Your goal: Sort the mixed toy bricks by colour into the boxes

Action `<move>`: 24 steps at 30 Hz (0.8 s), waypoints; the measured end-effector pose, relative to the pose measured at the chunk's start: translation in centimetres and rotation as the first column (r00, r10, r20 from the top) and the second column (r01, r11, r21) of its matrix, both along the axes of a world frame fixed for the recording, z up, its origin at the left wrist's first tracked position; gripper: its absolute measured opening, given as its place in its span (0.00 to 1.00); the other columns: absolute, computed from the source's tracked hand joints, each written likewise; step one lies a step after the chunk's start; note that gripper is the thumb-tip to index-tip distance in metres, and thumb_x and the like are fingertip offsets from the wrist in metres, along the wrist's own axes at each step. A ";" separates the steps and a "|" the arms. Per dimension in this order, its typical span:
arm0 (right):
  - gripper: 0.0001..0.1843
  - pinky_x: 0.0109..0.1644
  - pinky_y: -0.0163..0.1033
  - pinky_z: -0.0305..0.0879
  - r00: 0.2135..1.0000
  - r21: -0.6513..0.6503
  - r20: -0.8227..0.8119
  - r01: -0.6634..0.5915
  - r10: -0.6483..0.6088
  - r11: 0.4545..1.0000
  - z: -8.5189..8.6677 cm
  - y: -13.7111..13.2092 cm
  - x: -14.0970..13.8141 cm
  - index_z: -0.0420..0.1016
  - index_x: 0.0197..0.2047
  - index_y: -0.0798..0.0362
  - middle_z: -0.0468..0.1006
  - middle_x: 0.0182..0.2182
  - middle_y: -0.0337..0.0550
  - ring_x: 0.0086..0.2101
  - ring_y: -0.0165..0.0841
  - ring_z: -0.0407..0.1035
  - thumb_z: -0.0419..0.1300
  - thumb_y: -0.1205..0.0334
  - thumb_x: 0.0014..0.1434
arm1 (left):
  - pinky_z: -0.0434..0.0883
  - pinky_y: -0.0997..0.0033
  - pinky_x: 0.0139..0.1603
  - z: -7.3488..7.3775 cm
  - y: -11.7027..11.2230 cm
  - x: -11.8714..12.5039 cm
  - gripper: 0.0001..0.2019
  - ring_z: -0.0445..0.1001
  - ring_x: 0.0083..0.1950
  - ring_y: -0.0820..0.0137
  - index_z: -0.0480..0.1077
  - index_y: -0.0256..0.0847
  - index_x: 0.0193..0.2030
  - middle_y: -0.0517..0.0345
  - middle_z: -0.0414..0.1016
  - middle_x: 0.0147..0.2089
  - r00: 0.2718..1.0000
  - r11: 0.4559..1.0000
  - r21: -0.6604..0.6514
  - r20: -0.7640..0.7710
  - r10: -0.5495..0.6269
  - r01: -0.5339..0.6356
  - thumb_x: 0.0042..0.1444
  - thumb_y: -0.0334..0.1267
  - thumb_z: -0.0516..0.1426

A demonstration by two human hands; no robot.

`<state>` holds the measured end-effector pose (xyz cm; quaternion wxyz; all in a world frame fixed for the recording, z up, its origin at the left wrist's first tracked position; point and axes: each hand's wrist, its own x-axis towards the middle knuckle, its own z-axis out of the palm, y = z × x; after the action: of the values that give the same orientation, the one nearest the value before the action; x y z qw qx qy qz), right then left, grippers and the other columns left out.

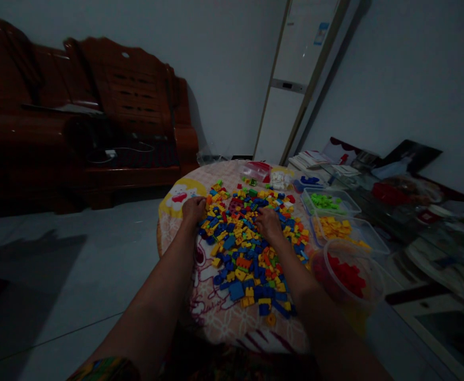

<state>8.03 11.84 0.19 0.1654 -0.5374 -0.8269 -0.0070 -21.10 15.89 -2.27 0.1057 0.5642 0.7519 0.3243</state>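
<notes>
A heap of small plastic building bricks [248, 238], blue, yellow, orange and red, covers a round table with a patterned cloth [216, 317]. My left hand [193, 209] rests at the heap's left edge, fingers curled down onto the bricks; what it holds is hidden. My right hand [269, 223] lies on the middle of the heap, fingers bent into the bricks. To the right stand clear tubs: one with red bricks [347, 278], one with yellow bricks [335, 227], one with green bricks [327, 201].
A dark wooden sofa [97, 121] stands at the back left. A tall white air conditioner [295, 79] leans in the corner. A glass side table with clutter [415, 206] fills the right. Grey floor tiles [77, 275] lie to the left. Small boxes [256, 170] sit at the table's far edge.
</notes>
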 end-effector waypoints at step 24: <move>0.11 0.57 0.53 0.64 0.896 0.253 -0.330 0.387 -0.296 0.887 5.8 -10.2 11.6 0.79 0.33 0.53 0.79 0.48 0.56 0.51 0.46 0.70 0.57 0.59 0.58 | 0.69 0.68 0.54 0.1 -0.1 0.1 0.19 0.76 0.55 0.61 0.80 0.42 0.50 0.53 0.80 0.53 0.999 1.000 0.023 0.033 0.000 -0.001 0.60 0.38 0.51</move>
<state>19.59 1.63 5.95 0.3606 -0.6381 -0.6742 -0.0903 -20.99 15.82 -2.13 0.1114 0.5599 0.7464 0.3422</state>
